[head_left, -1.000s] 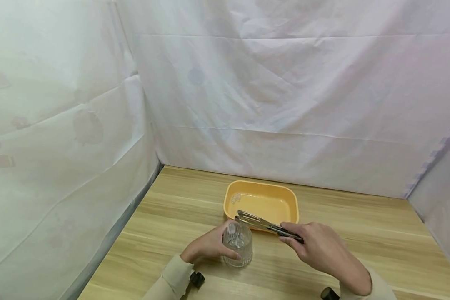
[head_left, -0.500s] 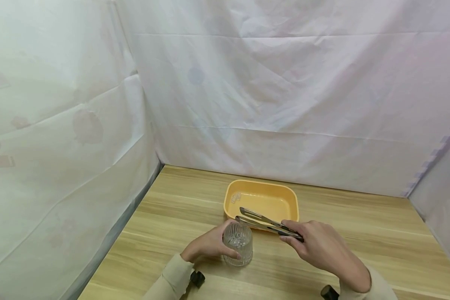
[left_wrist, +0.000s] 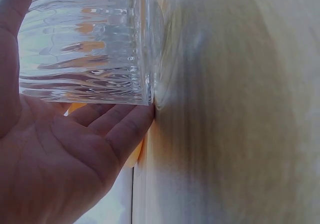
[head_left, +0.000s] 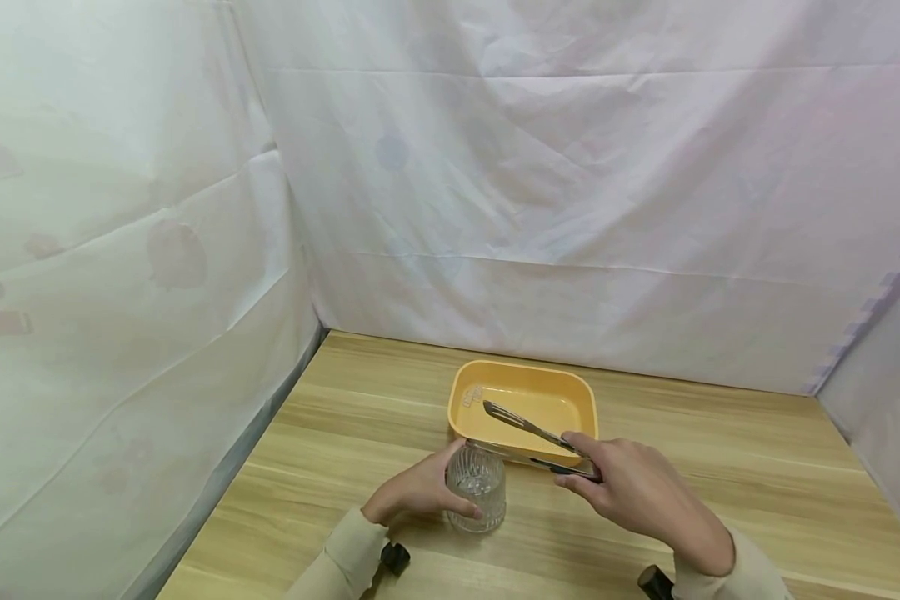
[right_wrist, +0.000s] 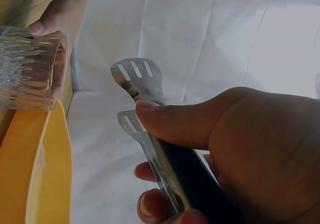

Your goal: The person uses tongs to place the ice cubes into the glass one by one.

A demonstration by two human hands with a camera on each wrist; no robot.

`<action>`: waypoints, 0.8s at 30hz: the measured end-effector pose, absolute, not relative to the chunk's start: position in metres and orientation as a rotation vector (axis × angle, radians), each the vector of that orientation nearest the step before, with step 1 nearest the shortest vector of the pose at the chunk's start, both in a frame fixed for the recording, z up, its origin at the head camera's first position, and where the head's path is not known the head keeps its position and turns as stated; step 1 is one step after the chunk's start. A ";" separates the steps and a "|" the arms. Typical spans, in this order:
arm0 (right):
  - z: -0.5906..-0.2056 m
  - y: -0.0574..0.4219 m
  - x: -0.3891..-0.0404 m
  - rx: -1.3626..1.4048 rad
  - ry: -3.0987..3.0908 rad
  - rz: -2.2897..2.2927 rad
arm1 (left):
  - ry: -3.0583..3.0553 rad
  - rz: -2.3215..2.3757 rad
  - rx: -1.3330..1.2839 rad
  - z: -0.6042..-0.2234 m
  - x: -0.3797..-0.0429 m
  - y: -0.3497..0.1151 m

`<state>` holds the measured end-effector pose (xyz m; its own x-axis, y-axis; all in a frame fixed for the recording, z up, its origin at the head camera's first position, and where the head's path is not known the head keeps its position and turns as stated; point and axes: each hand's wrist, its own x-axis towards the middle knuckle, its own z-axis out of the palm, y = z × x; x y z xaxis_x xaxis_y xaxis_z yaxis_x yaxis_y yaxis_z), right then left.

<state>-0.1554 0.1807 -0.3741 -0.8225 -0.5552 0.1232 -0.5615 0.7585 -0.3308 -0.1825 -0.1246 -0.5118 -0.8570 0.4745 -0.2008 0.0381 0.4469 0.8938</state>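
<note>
My left hand (head_left: 420, 486) holds a clear ribbed glass (head_left: 477, 490) that stands upright on the wooden table. In the left wrist view, its fingertips touch the table beside the glass (left_wrist: 85, 49). Something clear shows low inside the glass; I cannot tell what. My right hand (head_left: 637, 493) grips metal serving tongs (head_left: 523, 423) by their dark handles. The slotted tips of the tongs (right_wrist: 142, 77) stand apart with nothing visible between them. They hang over the front of a yellow tray (head_left: 587, 398), just behind the glass. Small clear pieces (head_left: 471, 396) lie in the tray's left back corner.
The wooden table (head_left: 360, 392) runs back to a white cloth wall (head_left: 570, 217). Another cloth wall (head_left: 157, 333) flanks it on the left, with a third on the right. Dark cylindrical objects (head_left: 395, 558) sit at both wrists.
The tongs have opened wider and shifted up and back from the glass toward the tray. A pale piece near their tips at the glass rim no longer shows there. My left hand stays put.
</note>
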 end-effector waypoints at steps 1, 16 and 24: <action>-0.374 0.180 -0.156 0.926 -2.936 0.566 | 2.279 1.391 0.434 -0.512 -0.183 -0.125; -0.384 0.175 -0.179 0.815 -3.032 0.540 | 2.236 1.440 0.538 -0.514 -0.185 -0.126; -0.390 0.173 -0.195 0.737 -3.076 0.537 | 2.263 1.410 0.519 -0.513 -0.185 -0.127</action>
<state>-0.1948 0.1729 -0.3905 -0.8924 -0.4510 0.0125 -0.4285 0.8387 -0.3361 -0.1847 -0.1266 -0.5135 -0.8410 0.5185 -0.1545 0.0899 0.4155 0.9051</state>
